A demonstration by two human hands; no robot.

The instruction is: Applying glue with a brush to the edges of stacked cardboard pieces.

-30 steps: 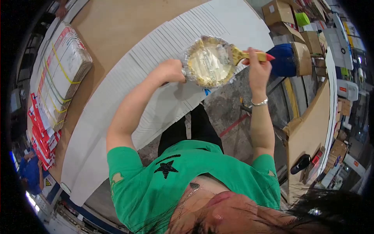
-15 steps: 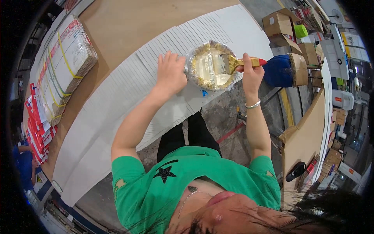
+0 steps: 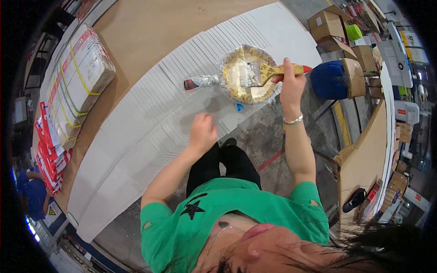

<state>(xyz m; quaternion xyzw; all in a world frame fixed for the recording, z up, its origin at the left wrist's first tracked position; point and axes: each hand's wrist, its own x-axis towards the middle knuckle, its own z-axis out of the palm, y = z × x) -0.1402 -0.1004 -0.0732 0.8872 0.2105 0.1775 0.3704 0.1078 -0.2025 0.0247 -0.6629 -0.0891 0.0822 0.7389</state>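
In my right hand [image 3: 292,84] is a broad flat paintbrush [image 3: 272,71] with a yellowish handle and red tip. Its bristles rest in a round pan [image 3: 224,83] lined with crinkled foil or plastic, which holds a pale cream paste [image 3: 236,73]. The pan's wrapped handle [image 3: 200,82] points left. My left hand [image 3: 203,133] hovers below that handle, near the front edge of the sheets, apart from the pan. Its fingers are curled in, with nothing visible in them. White sheets [image 3: 150,98] lie overlapped in a staggered fan beneath the pan.
A strapped bundle [image 3: 77,75] and red-and-white packets [image 3: 48,154] lie at the table's left. A blue bin [image 3: 328,80] and open cartons [image 3: 328,25] stand right. A brown board [image 3: 364,159] rises at lower right. Another person in blue [image 3: 34,193] is far left.
My left hand has let go of the pan's handle and drawn back toward me, uncovering it. The brush has shifted left in the paste, still held by my right hand.
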